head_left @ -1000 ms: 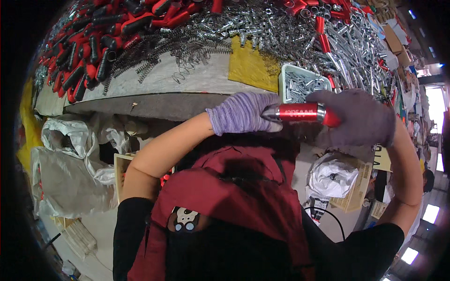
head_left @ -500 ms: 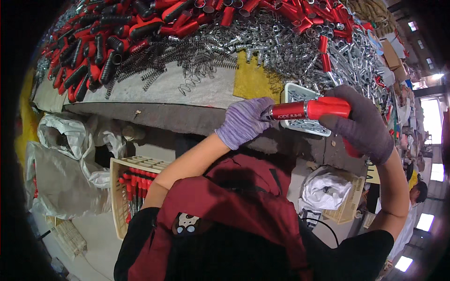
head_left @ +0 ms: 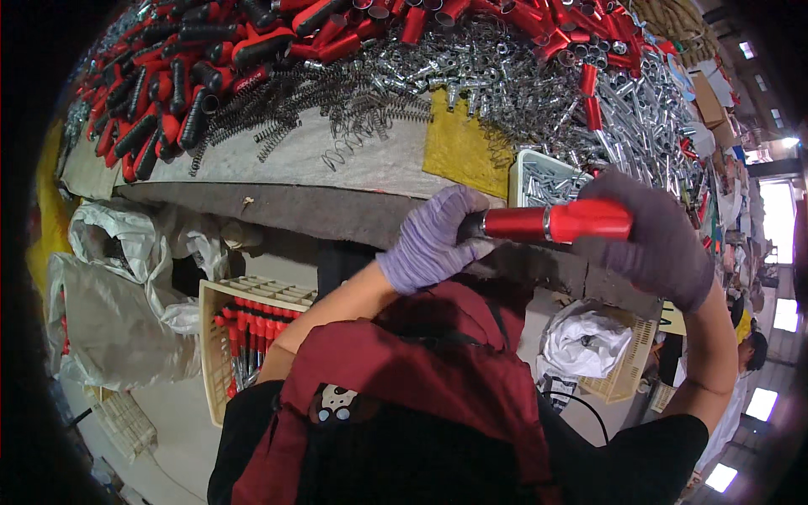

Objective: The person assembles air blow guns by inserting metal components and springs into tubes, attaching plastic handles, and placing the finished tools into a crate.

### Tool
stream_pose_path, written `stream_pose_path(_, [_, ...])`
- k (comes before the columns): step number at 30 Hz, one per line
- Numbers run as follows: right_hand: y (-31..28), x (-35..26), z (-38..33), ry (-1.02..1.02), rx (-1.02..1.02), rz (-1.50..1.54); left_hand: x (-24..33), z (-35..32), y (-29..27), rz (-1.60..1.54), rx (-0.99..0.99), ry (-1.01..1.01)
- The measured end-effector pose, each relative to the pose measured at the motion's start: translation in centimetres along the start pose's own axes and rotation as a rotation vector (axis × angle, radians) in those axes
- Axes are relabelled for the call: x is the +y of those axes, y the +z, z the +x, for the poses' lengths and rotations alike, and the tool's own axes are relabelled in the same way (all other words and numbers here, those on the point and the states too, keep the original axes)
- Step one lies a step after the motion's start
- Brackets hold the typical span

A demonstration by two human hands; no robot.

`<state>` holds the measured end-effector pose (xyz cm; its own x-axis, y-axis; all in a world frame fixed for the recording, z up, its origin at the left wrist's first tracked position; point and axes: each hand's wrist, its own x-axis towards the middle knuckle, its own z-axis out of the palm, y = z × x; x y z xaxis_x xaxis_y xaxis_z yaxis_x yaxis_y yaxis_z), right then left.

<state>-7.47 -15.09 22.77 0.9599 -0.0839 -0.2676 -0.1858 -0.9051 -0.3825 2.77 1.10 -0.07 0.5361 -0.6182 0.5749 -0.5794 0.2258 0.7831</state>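
Observation:
My left hand [head_left: 433,238], in a striped purple-grey glove, is closed around the dark end of a red pistol-shaped tool [head_left: 515,224]. Its shiny red barrel lies level across my body, with a metal ring where it meets the bulkier red body. At that body's far end, my right hand [head_left: 661,244] in a dark grey glove is wrapped around the tool; its palm hides the grip. Just beyond the barrel sits a pale plastic tray [head_left: 516,183] of small metal pins, partly covered by the tool and right hand.
Red-and-black handles [head_left: 181,88] heap at the far left of the bench, beside loose coil springs [head_left: 337,118]. Metal parts [head_left: 497,71] pile behind a yellow cloth [head_left: 459,147]. Below the bench stand a cream crate [head_left: 212,353] of red tools and white sacks [head_left: 118,311].
Both hands and the tool have come slightly nearer my body. The barrel has turned, so its printed side no longer shows. Both hands keep hold.

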Motion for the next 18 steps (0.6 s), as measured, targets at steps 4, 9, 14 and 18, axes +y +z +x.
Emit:
stream_pose_path(4, [1.0,-0.6,-0.9,-0.307,0.006,-0.329,-1.3,2.6,-2.8,-0.154,-0.691,-0.182])
stream_pose_path(9, [2.5,1.2,-2.8,-0.282,0.002,-0.266,0.4,0.9,-1.4,0.272,-0.604,-0.136])
stream_pose_path(14, [3.7,2.0,-3.7,0.185,0.049,0.276,0.9,-0.6,-0.3,0.366,-0.319,-0.134])
stream_pose_path(18, [3.9,2.3,-4.1,-0.084,0.028,-0.01,2.0,2.1,-2.7,0.1,-0.778,-0.283])
